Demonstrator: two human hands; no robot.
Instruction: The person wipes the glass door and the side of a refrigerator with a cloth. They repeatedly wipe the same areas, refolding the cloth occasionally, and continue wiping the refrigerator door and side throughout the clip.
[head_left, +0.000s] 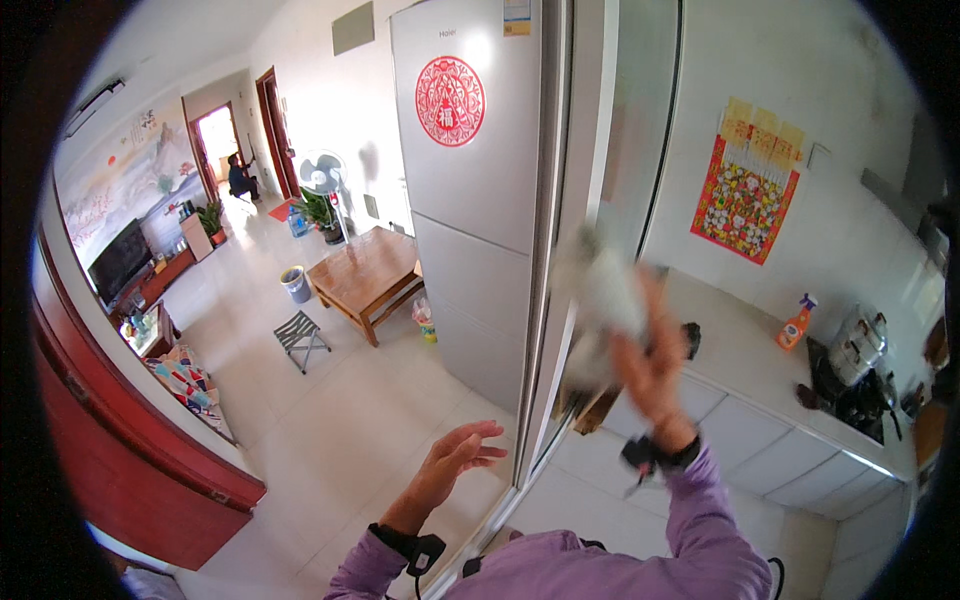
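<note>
A pale cloth (606, 296), blurred by motion, is in my right hand (654, 360). It is up against or just in front of the edge of a sliding door with a glass panel (639, 127); whether it touches cannot be told. The metal door frame (553, 165) runs upright beside the cloth, on its left. Lower and to the left, my left hand (459, 454) hangs in the air with nothing in it, its fingers apart. Behind that hand stands a silver Haier refrigerator (480, 187) with a round red paper-cut sticker (451, 101).
Left lie a wooden low table (367, 266), a folding stool (300, 334), a bin (295, 285) and a fan (322, 172); a person (241, 180) sits far back. Right, a kitchen counter (720, 315) bears an orange spray bottle (793, 326) and a steel pot (859, 345). A red door (135, 450) is at lower left.
</note>
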